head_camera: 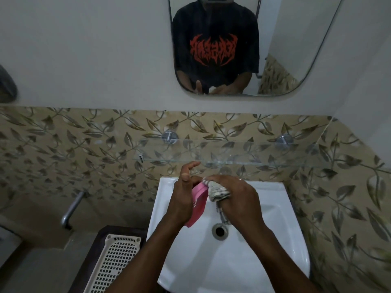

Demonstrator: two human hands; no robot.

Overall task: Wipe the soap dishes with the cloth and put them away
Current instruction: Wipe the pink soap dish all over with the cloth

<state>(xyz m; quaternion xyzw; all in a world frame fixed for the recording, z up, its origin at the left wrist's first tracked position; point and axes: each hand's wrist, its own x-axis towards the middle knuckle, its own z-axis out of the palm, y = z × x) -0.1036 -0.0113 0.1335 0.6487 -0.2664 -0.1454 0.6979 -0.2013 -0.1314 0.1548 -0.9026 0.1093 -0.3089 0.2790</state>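
Note:
Over the white sink (275, 218) my left hand (183, 199) holds a pink soap dish (198, 205) on edge, tilted, with the index finger raised. My right hand (237, 199) is closed on a bunched grey-white cloth (215, 190) and presses it against the dish's upper end. The tap is mostly hidden under my right hand. Only this one soap dish is in view.
A white perforated plastic basket (115, 263) sits on a dark stand left of the sink. A glass shelf (264, 154) runs along the leaf-patterned tiles above the basin. A metal wall tap (70, 210) sticks out at left. The mirror (243, 49) hangs above.

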